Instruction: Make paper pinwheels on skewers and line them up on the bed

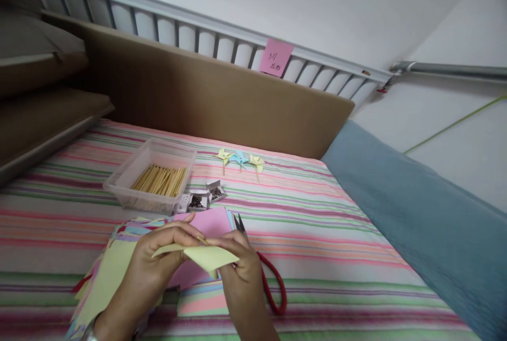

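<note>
A pale yellow paper pinwheel point(209, 257), partly folded, is held between both my hands above the paper stacks. My left hand point(158, 251) pinches its left side, fingers bent over the top edge. On the other side, my right hand point(242, 263) grips the paper between thumb and fingers. A small tan piece like a stick end point(203, 239) shows between the fingertips; most of it is hidden. Scissors with red handles point(275, 285) lie just right of my right hand, blades partly covered. Under the hands are pink paper sheets point(209, 219).
Coloured paper point(113, 272) is piled at left. Behind stand a clear plastic box point(122, 172) of wooden sticks point(160, 180) and small open boxes point(198, 201) of dark metal bits. Three paper pinwheels point(239, 159) lie farther back, before a cardboard panel point(222, 103).
</note>
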### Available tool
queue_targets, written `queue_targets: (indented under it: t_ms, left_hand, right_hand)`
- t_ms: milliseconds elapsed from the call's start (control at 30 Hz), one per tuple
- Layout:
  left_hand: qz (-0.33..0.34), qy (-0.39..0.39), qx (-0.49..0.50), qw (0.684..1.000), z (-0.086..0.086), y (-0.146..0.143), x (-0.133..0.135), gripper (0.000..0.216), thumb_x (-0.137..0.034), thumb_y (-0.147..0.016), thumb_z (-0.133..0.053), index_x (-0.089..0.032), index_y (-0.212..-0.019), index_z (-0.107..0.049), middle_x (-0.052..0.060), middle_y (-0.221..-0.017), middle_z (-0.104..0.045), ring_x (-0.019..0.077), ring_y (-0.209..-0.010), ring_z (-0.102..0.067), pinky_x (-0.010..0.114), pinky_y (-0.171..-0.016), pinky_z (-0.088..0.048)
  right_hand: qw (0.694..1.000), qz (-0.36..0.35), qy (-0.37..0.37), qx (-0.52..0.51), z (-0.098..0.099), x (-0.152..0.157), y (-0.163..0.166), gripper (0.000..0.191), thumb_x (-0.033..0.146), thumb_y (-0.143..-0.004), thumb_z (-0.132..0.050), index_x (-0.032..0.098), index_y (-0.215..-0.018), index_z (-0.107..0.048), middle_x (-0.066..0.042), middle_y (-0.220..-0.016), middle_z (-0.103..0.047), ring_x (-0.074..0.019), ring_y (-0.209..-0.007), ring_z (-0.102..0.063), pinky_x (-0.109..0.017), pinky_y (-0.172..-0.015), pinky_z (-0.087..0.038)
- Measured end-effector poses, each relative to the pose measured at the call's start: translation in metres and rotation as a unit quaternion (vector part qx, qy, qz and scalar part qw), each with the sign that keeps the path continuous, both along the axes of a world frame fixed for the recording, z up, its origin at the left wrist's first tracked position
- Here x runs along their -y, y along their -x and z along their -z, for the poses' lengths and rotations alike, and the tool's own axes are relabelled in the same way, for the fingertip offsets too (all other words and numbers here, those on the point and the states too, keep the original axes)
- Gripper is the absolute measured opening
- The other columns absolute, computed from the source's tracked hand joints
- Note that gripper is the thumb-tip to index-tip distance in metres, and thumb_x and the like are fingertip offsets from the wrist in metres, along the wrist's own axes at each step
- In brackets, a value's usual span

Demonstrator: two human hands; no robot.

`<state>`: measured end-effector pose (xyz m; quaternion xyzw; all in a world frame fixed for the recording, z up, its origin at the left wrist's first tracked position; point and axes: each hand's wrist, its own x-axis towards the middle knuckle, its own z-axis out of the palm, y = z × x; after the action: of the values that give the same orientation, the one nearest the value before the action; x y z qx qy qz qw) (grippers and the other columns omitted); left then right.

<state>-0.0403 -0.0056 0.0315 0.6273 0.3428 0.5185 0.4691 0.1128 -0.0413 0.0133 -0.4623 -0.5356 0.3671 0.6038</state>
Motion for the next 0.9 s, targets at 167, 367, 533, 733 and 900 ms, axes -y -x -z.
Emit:
queue_targets:
  t_ms: [167,367,533,733,900]
  left_hand:
    - [-0.003,-0.007,-0.001,1.0,0.002,-0.0006,-0.0022,0.015,-0.015,-0.073,-0.065,-0.027,-0.068,-0.072,-0.002,-0.078,-0.073,0.0146,-0.079,-0.066,0.03,-0.101,-0.036]
    - [0.002,0.016,-0.01,1.0,0.0013,-0.0025,-0.0031,0.013,-0.017,-0.073,-0.067,-0.027,-0.067,-0.072,-0.001,-0.08,-0.073,0.0165,-0.083,-0.065,0.029,-0.093,-0.042]
    - [-0.001,0.015,-0.002,1.0,0.0036,-0.0037,-0.0033,0.013,-0.016,-0.072,-0.068,-0.027,-0.066,-0.072,-0.001,-0.082,-0.072,0.0174,-0.093,-0.063,0.031,-0.1,-0.037]
    - [0.012,0.012,0.001,1.0,0.0038,-0.0035,-0.0024,0.014,-0.015,-0.073,-0.066,-0.027,-0.068,-0.072,-0.001,-0.08,-0.072,0.0161,-0.087,-0.064,0.032,-0.102,-0.035]
    - [0.008,0.007,-0.001,1.0,0.0041,-0.0019,-0.0014,0.015,-0.014,-0.073,-0.065,-0.026,-0.067,-0.072,-0.001,-0.08,-0.072,0.016,-0.082,-0.065,0.034,-0.104,-0.034]
  right_hand:
    - [1.0,-0.007,0.018,0.008,-0.0005,-0.0007,-0.0015,0.036,0.003,-0.071,-0.052,0.027,-0.085,-0.075,0.001,-0.074,-0.055,-0.0103,-0.06,-0.054,-0.021,-0.052,-0.042]
    - [0.998,-0.013,0.018,0.065,-0.0045,-0.0029,-0.0083,0.035,0.001,-0.07,-0.051,0.023,-0.085,-0.073,0.0,-0.076,-0.058,-0.012,-0.065,-0.057,-0.021,-0.056,-0.043]
    - [0.998,-0.012,0.017,0.063,-0.0076,-0.0028,-0.0086,0.032,0.002,-0.07,-0.054,0.024,-0.083,-0.074,0.001,-0.074,-0.057,-0.0126,-0.067,-0.058,-0.022,-0.058,-0.043]
    - [0.998,-0.016,0.018,0.059,-0.006,-0.0011,-0.0081,0.036,0.004,-0.071,-0.054,0.029,-0.088,-0.075,0.001,-0.075,-0.057,-0.0132,-0.07,-0.058,-0.023,-0.061,-0.044]
    - [0.999,-0.008,0.007,0.046,-0.0076,0.0004,-0.0055,0.035,0.004,-0.07,-0.055,0.028,-0.086,-0.076,0.0,-0.074,-0.058,-0.0135,-0.068,-0.058,-0.022,-0.059,-0.044]
